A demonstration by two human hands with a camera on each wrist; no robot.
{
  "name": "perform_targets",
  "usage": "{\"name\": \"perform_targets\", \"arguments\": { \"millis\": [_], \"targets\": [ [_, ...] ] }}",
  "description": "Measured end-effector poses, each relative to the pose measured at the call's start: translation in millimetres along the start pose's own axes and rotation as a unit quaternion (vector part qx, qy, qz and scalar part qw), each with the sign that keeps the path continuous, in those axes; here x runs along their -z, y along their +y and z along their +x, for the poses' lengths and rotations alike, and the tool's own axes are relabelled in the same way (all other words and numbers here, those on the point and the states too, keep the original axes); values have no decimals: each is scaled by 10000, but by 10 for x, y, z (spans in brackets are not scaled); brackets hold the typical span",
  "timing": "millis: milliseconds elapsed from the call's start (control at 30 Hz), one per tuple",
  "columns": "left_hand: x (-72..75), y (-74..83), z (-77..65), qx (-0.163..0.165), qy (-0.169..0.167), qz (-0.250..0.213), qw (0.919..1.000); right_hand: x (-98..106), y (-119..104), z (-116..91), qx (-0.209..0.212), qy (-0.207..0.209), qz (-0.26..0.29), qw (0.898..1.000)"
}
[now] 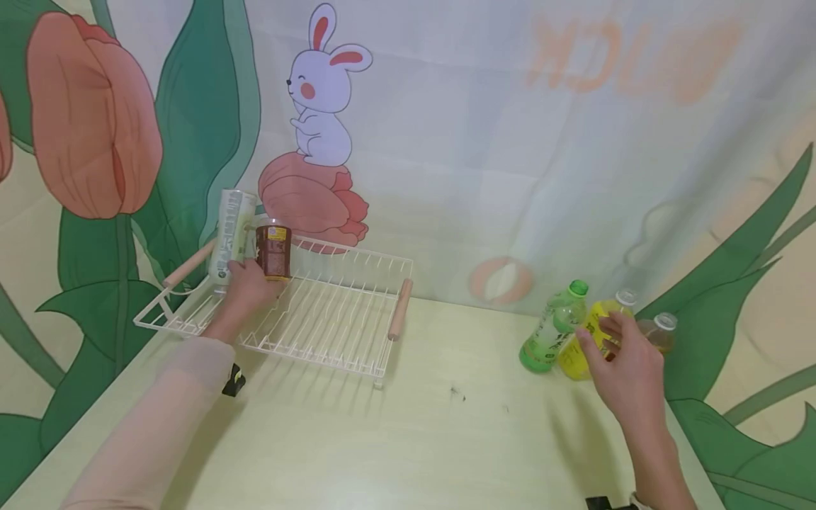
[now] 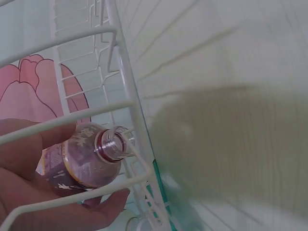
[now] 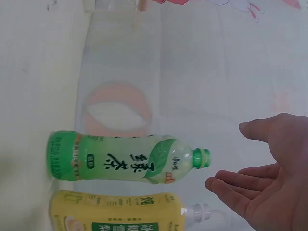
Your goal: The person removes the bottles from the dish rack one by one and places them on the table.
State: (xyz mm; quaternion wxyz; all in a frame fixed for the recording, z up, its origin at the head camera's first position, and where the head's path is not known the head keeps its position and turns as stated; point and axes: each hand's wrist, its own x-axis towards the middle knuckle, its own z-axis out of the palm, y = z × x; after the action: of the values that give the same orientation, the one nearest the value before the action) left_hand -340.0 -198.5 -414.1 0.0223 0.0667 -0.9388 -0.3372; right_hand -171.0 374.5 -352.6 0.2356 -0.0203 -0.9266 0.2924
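Observation:
My left hand [image 1: 245,287] grips a bottle with a dark red-brown label [image 1: 275,251] over the white wire rack [image 1: 319,361]. The bottle is upside down; its uncapped neck [image 2: 115,144] points down among the rack's wires in the left wrist view. Just left of it, a pale bottle with a white-green label [image 1: 232,234] stands flat end up in the rack. My right hand [image 1: 627,372] hovers by the bottles on the right, fingers apart and holding nothing. Nearest are a green tea bottle with a green cap [image 3: 120,158] and a yellow bottle [image 3: 120,211], both upright.
Behind the right hand, a brown-tinted bottle [image 1: 663,329] stands partly hidden at the table's right side. The rack has wooden handles, one of them the right handle [image 1: 400,309]. A printed curtain [image 1: 446,142] hangs along the back of the pale table [image 1: 408,446].

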Motion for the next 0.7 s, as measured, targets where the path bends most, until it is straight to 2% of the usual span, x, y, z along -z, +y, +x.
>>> {"name": "perform_targets", "arguments": {
  "millis": [100, 200, 333, 433, 567, 700],
  "targets": [
    [-50, -45, 39, 25, -24, 26, 10000, 12, -72, -2, 143, 125, 41, 9998],
    [-58, -64, 60, -29, -36, -274, 9996, 4, -150, 12, 223, 197, 125, 9995],
    [-44, -20, 71, -203, 99, -611, 9979, -7, -242, 30, 229, 111, 299, 9992],
    [-18, 45, 32, -368, 297, -587, 9972, -6, -304, 41, 319, -34, 357, 9989],
    [13, 234, -78, -965, 385, -440, 9936, 10, -397, 53, 619, -62, 359, 9974],
    [9, 608, -272, -1679, 328, -222, 9850, 36, -521, 47, 943, 121, 300, 9950]
  ]
}}
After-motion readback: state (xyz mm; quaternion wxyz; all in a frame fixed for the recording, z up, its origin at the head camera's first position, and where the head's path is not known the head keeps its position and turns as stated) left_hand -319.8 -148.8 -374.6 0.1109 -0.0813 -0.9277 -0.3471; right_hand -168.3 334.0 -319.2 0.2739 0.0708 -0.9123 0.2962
